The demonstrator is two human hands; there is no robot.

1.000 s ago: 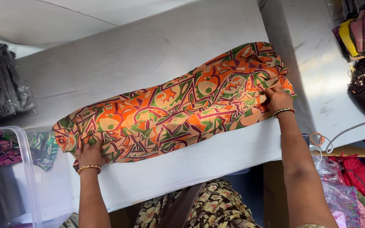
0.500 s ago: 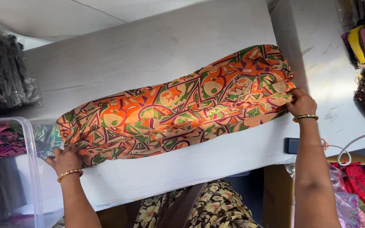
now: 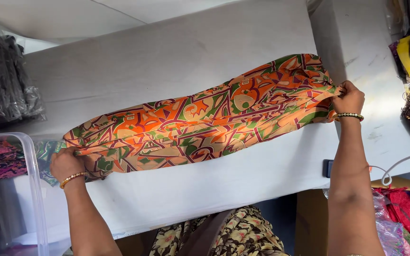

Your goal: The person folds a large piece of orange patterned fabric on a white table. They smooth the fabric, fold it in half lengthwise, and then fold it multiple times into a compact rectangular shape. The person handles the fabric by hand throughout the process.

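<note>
In the head view, a folded orange, green and maroon patterned cloth (image 3: pixel 205 121) is held stretched across a white table (image 3: pixel 176 57). Its left end is gripped by the closed left hand (image 3: pixel 67 163), near the table's front edge and just beside a clear plastic bin (image 3: pixel 32 189). Its right end is pinched shut in the right hand (image 3: pixel 348 98), close to the table's right edge. Bare tabletop is seen above and below the cloth. Bagged dark goods (image 3: pixel 5 80) are stacked far left.
</note>
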